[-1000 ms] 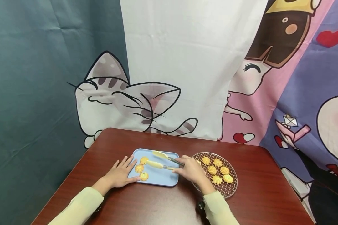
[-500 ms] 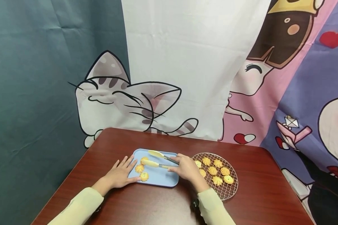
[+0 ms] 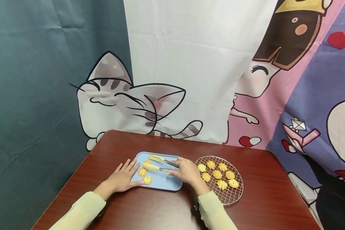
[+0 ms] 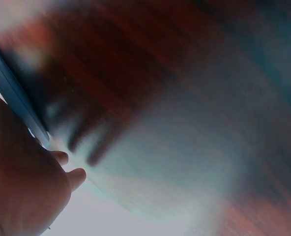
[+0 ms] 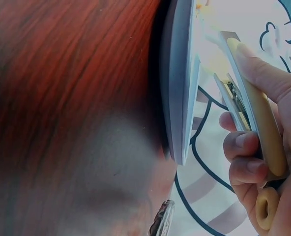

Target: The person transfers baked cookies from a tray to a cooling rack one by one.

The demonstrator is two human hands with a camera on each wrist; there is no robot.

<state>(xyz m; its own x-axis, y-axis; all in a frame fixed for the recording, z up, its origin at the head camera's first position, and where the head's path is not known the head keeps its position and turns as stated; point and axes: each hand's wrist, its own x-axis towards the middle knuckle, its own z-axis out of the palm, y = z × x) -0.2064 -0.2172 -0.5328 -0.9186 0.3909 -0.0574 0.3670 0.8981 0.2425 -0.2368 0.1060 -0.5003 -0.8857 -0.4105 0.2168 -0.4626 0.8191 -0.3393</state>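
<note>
Pale yellow-green sleeves (image 3: 78, 211), bare left hand (image 3: 122, 179), bare right hand (image 3: 188, 172), black piece (image 3: 196, 207) at right cuff

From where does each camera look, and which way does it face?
Head: worn on the head, looks forward and down at the tray, rack and table; left hand, right hand and sleeves show.
Left wrist: worn there, looks along the table beside the tray; part of that hand shows.
Right wrist: worn there, looks at the tongs; the hand gripping them shows.
Head and right wrist share the tongs.
</note>
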